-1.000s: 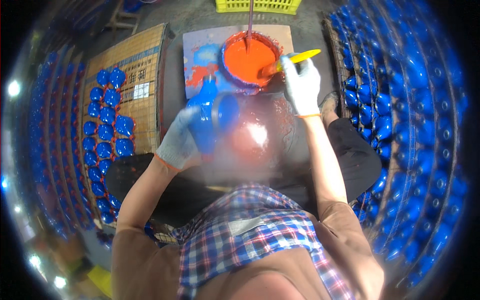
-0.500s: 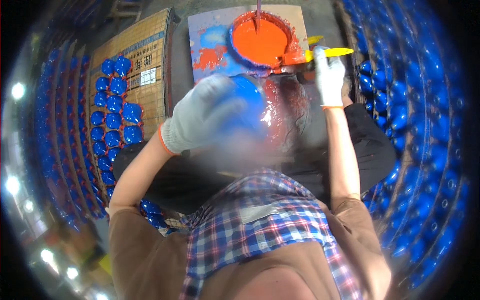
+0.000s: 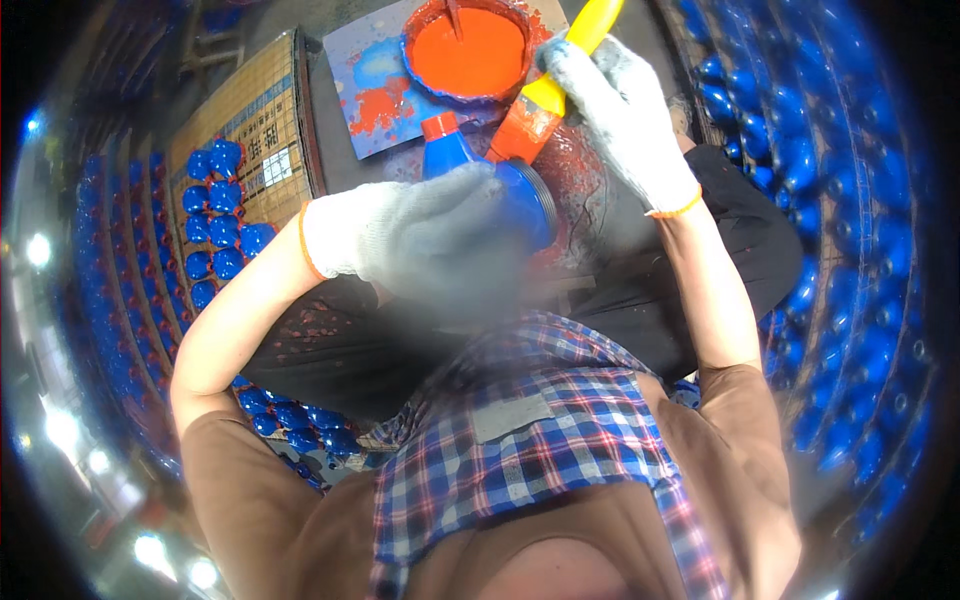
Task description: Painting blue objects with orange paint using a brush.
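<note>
My left hand [image 3: 420,240], in a white knit glove and partly blurred, is closed round a blue pipe fitting [image 3: 448,153]. One narrow end of the fitting is orange-red; a wide ribbed or threaded end shows at the right of the glove. My right hand [image 3: 622,125], gloved too, grips a yellow-handled paintbrush [image 3: 528,125] whose bristles are coated in orange-red paint. The bristle tip sits at the fitting's upper side, between its two ends; whether it touches cannot be told. Beyond the fitting stands a round tub [image 3: 470,99] of orange-red paint with a stick in it.
A paint-splashed board [image 3: 350,110] lies under and left of the tub. Blue fittings with red edges [image 3: 212,195] stand in rows on a flattened carton [image 3: 245,90] at left. Many more blue fittings [image 3: 800,180] line the right side. Several [image 3: 295,415] lie beside my left elbow.
The brush has come from the tub's rim leftward and nearer, down to the fitting, its handle now tilted up. The fitting has been turned so its red end shows. The view has shifted slightly.
</note>
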The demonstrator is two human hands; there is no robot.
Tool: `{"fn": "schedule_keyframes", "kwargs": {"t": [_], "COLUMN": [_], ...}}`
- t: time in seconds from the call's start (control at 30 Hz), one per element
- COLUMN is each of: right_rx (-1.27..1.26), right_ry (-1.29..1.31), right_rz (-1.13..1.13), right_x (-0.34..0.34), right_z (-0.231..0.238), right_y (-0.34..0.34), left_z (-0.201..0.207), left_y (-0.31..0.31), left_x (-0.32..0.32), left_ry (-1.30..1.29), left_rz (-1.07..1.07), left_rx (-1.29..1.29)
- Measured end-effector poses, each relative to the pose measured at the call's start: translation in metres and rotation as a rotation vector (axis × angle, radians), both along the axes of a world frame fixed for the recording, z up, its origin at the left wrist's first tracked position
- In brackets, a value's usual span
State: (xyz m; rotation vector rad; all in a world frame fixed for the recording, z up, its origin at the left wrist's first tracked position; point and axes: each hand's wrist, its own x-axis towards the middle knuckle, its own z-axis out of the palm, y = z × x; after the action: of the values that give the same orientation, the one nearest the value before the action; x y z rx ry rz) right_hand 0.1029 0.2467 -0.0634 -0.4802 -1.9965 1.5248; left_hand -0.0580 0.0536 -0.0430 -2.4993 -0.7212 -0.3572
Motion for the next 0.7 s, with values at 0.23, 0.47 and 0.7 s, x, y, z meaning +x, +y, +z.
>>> {"fn": "schedule_keyframes", "kwargs": {"t": [0.23, 0.47, 0.7], "right_rx": [0.332, 0.342, 0.634], "right_ry": [0.157, 0.242, 0.110], "right_rz": [-0.072, -0.142, -0.097], "right_x": [0.047, 0.064, 0.074], "right_z": [0.022, 0.009, -0.017], "right_y": [-0.023, -0.050, -0.061], "left_z": [-0.011, -0.027, -0.029], "left_y": [-0.024, -0.027, -0.018], "left_x": [0.008, 0.057, 0.074], "left_ry": [-0.300, -1.056, -2.397], "left_rz": [0.333, 0.800, 0.770], "left_rx": [-0.251, -0.204, -0.800]}}
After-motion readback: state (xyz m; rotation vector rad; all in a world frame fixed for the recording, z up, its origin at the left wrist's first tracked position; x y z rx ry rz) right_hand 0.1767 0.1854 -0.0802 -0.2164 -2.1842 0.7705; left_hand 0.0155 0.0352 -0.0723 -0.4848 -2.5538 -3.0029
